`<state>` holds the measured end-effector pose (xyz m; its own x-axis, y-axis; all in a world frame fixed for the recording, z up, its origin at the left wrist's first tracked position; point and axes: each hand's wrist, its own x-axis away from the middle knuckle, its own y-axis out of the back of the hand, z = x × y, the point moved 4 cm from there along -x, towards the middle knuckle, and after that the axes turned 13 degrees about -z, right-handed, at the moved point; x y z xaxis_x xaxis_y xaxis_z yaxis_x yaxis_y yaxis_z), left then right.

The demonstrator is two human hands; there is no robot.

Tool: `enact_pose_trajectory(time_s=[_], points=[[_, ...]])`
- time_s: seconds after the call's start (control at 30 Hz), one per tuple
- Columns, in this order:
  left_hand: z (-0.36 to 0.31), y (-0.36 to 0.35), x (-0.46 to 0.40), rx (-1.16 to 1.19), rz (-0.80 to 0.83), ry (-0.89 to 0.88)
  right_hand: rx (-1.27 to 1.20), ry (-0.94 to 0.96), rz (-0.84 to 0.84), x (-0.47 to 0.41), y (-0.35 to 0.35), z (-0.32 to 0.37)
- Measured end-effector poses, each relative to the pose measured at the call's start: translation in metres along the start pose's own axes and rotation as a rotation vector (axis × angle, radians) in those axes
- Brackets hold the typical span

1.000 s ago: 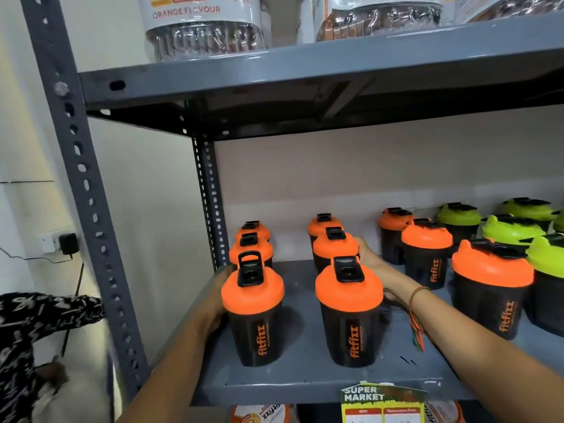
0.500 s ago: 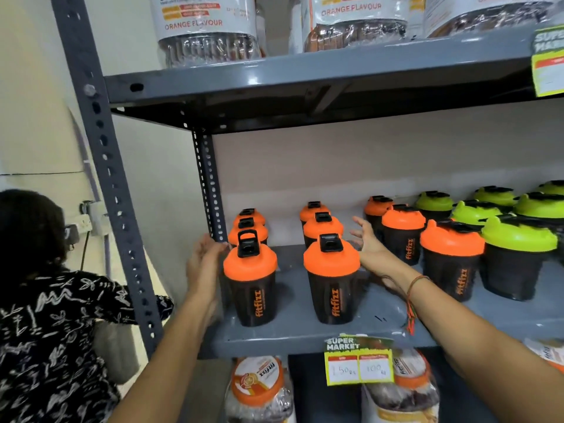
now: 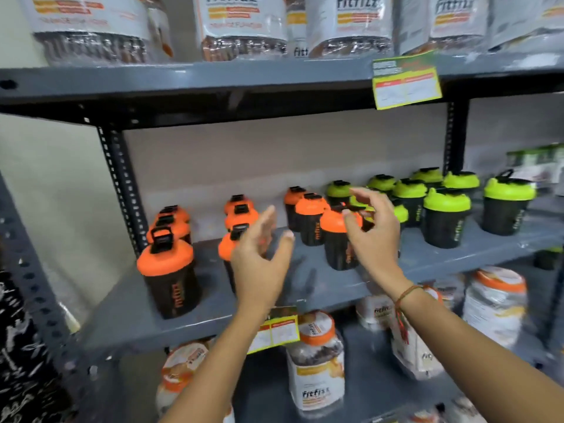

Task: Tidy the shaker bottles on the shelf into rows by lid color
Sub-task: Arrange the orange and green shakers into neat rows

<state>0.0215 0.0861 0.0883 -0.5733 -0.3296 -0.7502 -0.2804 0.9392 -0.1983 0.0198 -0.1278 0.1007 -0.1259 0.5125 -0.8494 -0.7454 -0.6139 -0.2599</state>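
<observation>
Three rows of orange-lidded shaker bottles (image 3: 168, 271) were ranged near-to-far along the left and middle of the grey shelf (image 3: 308, 285), with the green-lidded shaker bottles (image 3: 446, 219) grouped at the right. The bottles were judged to be light, empty, stiff plastic, smooth enough to slip, and best taken around the dark body just under the lid rather than by the flip cap or carry loop. The left hand (image 3: 259, 264) was held open in the air, fingers spread and nothing gripped, in front of the second orange row, whose near bottle was largely hidden behind it. The right hand (image 3: 374, 236) was likewise open and curled, empty, in front of the third orange row's near bottle (image 3: 338, 239); whether it was touched could not be told. Several green lids behind that hand were covered, and motion blur left the labels and price tags unreadable.
</observation>
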Motion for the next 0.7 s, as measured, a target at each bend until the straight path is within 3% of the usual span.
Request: enact_pose_trajectory(time_s=[0.1, 0.2, 0.4, 0.57, 0.7], points=[[0.04, -0.037, 0.03, -0.142, 0.249, 0.196, 0.073, -0.099, -0.146, -0.016, 0.031, -0.039], [0.076, -0.062, 0.043, -0.338, 0.378, 0.377, 0.12, -0.295, -0.132, -0.021, 0.05, -0.094], [0.1, -0.11, 0.04, -0.409, 0.476, 0.483, 0.064, -0.64, 0.356, -0.024, 0.053, -0.177], [0.106, -0.134, 0.035, -0.308, 0.459, 0.589, -0.043, -0.714, 0.815, -0.033, 0.047, -0.201], [0.107, -0.133, 0.035, -0.335, 0.38, 0.592, -0.117, -0.707, 0.902, -0.033, 0.049, -0.211]])
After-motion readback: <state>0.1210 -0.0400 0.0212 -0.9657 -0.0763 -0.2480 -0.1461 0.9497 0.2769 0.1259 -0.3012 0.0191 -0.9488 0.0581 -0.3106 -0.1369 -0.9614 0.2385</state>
